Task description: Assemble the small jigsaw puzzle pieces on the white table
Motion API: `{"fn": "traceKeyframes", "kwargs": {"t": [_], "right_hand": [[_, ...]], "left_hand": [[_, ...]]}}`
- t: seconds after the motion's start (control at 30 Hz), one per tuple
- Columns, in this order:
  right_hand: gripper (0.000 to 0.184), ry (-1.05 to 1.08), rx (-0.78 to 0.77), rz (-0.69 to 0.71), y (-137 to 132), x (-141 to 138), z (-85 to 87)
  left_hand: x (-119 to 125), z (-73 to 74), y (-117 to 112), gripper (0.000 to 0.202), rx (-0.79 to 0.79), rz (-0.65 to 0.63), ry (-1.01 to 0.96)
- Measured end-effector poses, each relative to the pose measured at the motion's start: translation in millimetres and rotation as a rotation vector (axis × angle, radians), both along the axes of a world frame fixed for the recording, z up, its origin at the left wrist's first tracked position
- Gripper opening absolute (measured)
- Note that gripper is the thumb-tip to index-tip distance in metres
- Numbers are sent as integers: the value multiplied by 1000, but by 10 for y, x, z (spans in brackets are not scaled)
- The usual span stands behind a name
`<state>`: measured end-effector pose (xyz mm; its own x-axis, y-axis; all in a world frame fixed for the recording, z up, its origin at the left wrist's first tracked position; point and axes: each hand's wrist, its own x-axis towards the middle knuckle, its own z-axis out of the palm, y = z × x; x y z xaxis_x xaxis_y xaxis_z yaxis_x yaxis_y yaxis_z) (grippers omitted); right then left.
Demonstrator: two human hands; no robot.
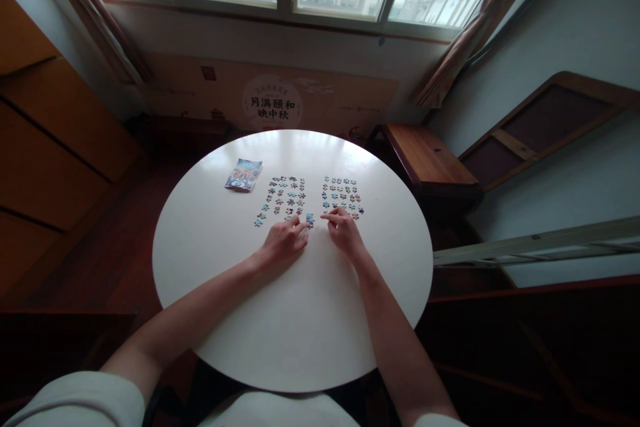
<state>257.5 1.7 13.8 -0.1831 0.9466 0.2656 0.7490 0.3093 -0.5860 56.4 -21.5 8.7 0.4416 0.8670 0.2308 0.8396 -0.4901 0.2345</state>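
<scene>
My left hand [286, 240] rests on the white table with its fingers curled. Its fingertips press at the left edge of a small block of joined puzzle pieces [310, 219]. To the right of that block, my right hand [343, 231] has its index finger stretched out toward the left and the other fingers bent in. The tip of that finger is on or just by the table; whether a piece lies under it is too small to tell. Loose jigsaw pieces lie in rows beyond my hands, one group [280, 202] at left and another group [335, 196] at right.
A colourful printed packet [243, 175] lies on the round white table [280, 333], left of the pieces. A wooden side table [425, 157] stands behind at the right. A printed panel [320, 90] leans below the windows, and cabinets [55, 127] line the left.
</scene>
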Motion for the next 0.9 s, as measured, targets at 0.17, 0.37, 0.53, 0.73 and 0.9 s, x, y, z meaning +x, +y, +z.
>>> {"fn": "traceKeyframes", "kwargs": {"t": [0.17, 0.37, 0.53, 0.73, 0.9], "right_hand": [[37, -133, -47, 62, -75, -155, -17], [32, -187, -57, 66, -107, -181, 20], [25, -217, -65, 59, -115, -217, 56], [26, -122, -54, 22, -97, -225, -14], [30, 13, 0, -19, -60, -228, -115]], "left_hand": [[12, 0, -7, 31, 8, -4, -3], [11, -4, -4, 31, 8, -15, -16], [8, -9, 4, 31, 1, -24, -23], [5, -2, 2, 29, 1, -20, -46], [-21, -14, 4, 25, 22, -33, -78]]}}
